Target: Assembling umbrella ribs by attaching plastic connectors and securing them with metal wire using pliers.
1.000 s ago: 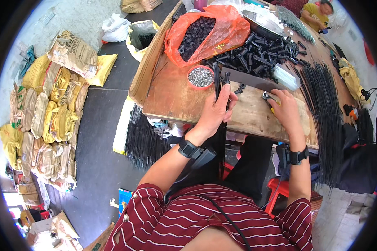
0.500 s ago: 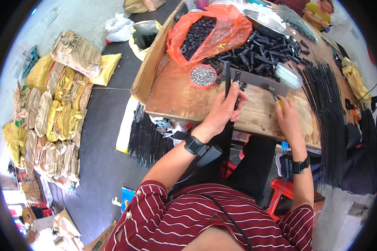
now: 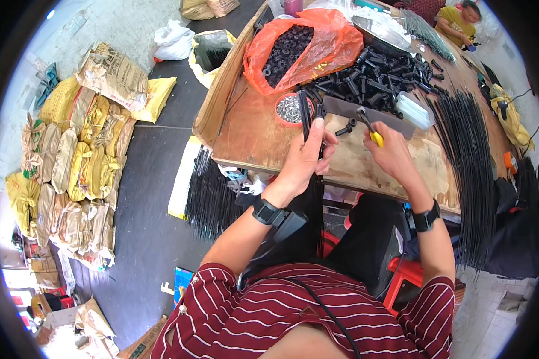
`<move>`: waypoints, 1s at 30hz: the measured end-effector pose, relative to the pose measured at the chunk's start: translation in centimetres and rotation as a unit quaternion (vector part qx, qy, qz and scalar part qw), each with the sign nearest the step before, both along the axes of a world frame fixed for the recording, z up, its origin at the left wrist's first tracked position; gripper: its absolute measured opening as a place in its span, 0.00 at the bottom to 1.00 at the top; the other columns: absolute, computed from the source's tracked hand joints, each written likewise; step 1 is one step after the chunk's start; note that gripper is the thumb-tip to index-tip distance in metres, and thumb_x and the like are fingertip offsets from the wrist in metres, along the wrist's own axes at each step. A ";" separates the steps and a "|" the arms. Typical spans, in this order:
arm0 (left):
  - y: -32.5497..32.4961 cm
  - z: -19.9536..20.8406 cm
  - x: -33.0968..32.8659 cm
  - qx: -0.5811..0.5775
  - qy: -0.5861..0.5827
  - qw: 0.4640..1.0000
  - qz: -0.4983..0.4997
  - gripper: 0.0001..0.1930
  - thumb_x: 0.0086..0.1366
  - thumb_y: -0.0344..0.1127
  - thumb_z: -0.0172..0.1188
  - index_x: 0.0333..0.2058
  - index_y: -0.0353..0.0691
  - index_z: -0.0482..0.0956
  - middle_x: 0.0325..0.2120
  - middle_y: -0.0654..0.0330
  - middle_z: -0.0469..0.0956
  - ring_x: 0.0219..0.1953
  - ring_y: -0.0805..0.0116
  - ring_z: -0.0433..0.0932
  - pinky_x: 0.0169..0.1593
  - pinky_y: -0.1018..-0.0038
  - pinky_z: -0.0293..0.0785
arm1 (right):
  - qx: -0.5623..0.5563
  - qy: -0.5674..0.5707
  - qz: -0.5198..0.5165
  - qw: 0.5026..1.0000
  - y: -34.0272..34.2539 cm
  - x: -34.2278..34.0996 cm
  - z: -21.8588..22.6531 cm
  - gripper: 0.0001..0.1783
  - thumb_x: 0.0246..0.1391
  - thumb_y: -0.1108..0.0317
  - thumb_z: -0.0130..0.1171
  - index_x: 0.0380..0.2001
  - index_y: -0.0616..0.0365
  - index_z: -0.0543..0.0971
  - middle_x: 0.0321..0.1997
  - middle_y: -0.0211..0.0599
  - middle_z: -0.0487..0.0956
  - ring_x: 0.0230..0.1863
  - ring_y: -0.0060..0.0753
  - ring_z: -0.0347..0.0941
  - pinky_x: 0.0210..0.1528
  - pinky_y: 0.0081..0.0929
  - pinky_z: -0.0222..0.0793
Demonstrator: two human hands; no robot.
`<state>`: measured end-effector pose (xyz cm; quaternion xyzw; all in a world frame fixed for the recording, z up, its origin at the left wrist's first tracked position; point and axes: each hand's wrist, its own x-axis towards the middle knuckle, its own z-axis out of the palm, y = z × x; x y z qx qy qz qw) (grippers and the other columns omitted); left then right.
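Observation:
My left hand [image 3: 304, 158] is closed around a bundle of long thin black rods [image 3: 306, 110], which hang down past the table edge. By its thumb, a short black plastic fitting [image 3: 320, 111] stands at the top of the bundle. My right hand [image 3: 394, 149] grips pliers with yellow handles [image 3: 375, 138], their metal jaws pointing up and away from me. Between the hands, a loose black tubular piece [image 3: 345, 128] lies on the wooden table [image 3: 251, 140]. A red-rimmed bowl [image 3: 288, 110] of small silver metal pieces sits just beyond my left hand.
An orange plastic bag [image 3: 335, 45] of small black rings and a heap of black fittings [image 3: 371, 78] cover the table's far side. A clear plastic box [image 3: 414, 112] and long black rods [image 3: 461, 149] lie to the right. Sacks [image 3: 81, 149] are stacked at left; another person [image 3: 455, 27] sits far right.
My right hand has moved left with the pliers, closer to my left hand, and their jaws now show plainly. My left hand has shifted slightly left, and a loose black piece shows between the hands.

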<state>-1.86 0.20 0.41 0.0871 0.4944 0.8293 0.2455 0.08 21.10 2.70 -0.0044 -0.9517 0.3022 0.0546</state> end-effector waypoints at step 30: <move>-2.8 -1.3 0.2 0.026 -0.012 0.997 0.071 0.25 0.69 0.59 0.42 0.32 0.39 0.69 0.18 0.65 0.65 0.13 0.81 0.57 0.18 0.81 0.53 | 0.025 -0.010 0.001 1.000 0.0 3.4 1.5 0.09 0.49 0.70 0.56 0.35 0.61 0.75 0.31 0.51 0.78 0.38 0.55 0.74 0.38 0.40 0.67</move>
